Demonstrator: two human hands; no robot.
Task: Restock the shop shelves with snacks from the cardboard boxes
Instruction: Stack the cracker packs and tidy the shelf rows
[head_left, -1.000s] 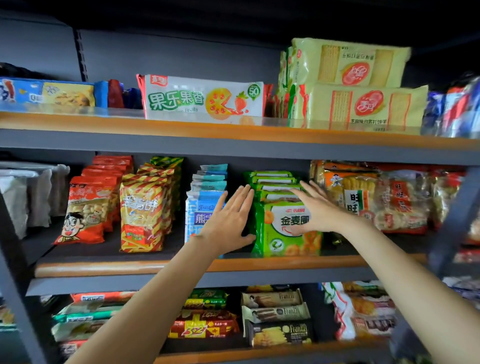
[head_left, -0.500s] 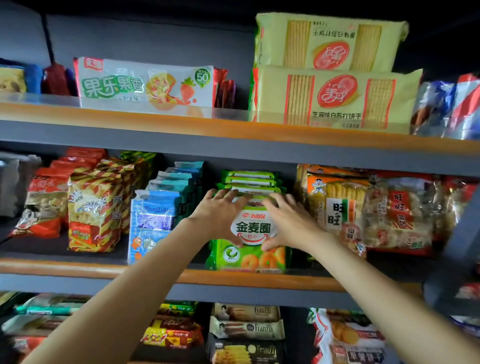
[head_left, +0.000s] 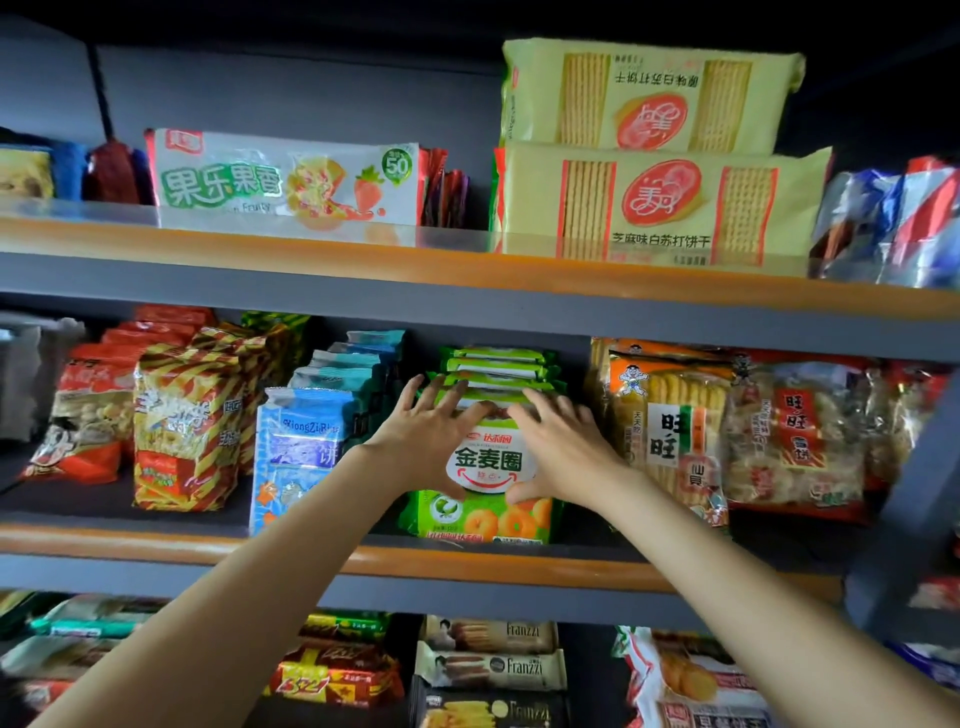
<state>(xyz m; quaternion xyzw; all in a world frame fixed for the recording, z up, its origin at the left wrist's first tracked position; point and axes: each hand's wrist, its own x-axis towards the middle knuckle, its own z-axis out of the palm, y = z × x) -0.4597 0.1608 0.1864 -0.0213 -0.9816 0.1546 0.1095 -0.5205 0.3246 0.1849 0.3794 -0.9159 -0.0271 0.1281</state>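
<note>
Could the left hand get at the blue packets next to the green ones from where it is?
Probably yes. The left hand rests on the front green packet, and the blue packets stand right beside it, nothing between them.

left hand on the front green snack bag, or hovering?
Touching. In the head view the left hand lies flat against the front green snack bag, fingers spread over its top edge.

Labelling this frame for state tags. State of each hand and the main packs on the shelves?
left hand: flat on the front green pack, fingers spread
right hand: flat on the same pack, fingers spread
front green pack: upright at the middle shelf edge
blue packs: upright, in a row
yellow cracker packs: two stacked, the top one upside down
</note>
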